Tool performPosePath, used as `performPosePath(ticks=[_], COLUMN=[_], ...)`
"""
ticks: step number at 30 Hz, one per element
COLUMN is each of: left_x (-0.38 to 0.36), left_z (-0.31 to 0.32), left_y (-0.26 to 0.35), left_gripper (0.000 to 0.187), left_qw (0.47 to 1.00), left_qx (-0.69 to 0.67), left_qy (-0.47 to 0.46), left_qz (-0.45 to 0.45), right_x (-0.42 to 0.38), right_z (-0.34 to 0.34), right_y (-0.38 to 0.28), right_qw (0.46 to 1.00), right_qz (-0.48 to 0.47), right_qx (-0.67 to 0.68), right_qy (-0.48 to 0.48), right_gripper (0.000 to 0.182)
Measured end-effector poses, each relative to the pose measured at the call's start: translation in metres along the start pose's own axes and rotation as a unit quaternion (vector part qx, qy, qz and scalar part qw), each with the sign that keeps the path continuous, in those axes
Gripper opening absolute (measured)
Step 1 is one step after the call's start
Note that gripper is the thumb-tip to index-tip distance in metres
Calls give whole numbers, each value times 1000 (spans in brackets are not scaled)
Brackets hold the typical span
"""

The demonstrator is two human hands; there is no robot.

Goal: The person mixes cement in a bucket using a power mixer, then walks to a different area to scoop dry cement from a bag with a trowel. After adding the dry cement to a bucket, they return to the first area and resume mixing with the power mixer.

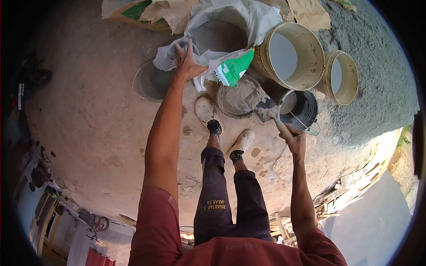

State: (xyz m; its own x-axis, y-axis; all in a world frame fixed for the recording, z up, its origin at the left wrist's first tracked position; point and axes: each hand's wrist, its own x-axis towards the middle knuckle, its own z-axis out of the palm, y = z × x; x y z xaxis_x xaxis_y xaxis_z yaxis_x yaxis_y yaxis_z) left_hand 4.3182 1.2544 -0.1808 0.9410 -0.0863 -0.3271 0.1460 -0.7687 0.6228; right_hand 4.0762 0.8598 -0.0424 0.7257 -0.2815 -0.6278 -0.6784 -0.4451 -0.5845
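My left hand (190,66) is at the near left edge of a white sack (262,17), its thumb and fingers on the folded rim. The sack stands open with grey powder (219,36) inside, and a green printed flap (235,68) hangs from its front. My right hand (293,141) is closed around the handle of a trowel (266,111). Its blade is tilted over a bucket (235,116) holding grey powder, and powder lies on the blade. A black bucket (306,99) with a wire handle stands just beyond my right hand.
Two large cream buckets (317,48) (350,73) holding pale liquid stand at the right. Left of the sack is a dark bucket (153,82). Torn paper bags (164,13) lie behind. Grey sand or gravel (368,48) spreads at far right. My shoes (205,108) are close to the buckets.
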Motion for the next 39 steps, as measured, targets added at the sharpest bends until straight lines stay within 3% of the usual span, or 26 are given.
performPosePath(ticks=[1,8,10,15,19,21,23,25,27,32,34,39], left_x=[0,-2,-1,-5,-7,-10,-14,-14,-15,-16,-13,-15], left_z=[-2,-2,-2,-4,-2,2,1,-2,-3,-12,-13,-14], left_y=[1,2,4,8,7,5,8,11,12,20,18,22], left_gripper=[135,137,137,142,144,146,146,147,146,142,142,140], left_qw=[1000,1000,1000,1000,999,998,998,997,996,996,996,995], left_qx=[2,-8,-9,-19,-35,-50,-55,-58,-74,-88,-92,-101], left_qy=[0,-12,-9,-15,-17,1,6,11,13,-12,-16,-7], left_qz=[0,6,6,1,6,34,35,38,39,10,8,8], right_x=[5,14,9,-23,-34,-24,3,56,121,274,283,245], right_z=[11,76,78,48,13,9,17,42,85,205,226,199], right_y=[6,-12,-25,-68,-114,-156,-202,-224,-240,-200,-197,-218], right_qw=[1000,964,943,938,988,991,992,983,979,943,987,996], right_qz=[22,-91,-140,-132,-38,-77,-78,-153,-127,-193,-94,-58], right_qx=[-6,-242,-293,-305,-101,-3,-38,-78,-156,-252,-114,-61], right_qy=[-5,62,77,95,114,111,95,68,40,98,64,10], right_gripper=[54,41,37,40,44,43,43,45,47,45,43,41])
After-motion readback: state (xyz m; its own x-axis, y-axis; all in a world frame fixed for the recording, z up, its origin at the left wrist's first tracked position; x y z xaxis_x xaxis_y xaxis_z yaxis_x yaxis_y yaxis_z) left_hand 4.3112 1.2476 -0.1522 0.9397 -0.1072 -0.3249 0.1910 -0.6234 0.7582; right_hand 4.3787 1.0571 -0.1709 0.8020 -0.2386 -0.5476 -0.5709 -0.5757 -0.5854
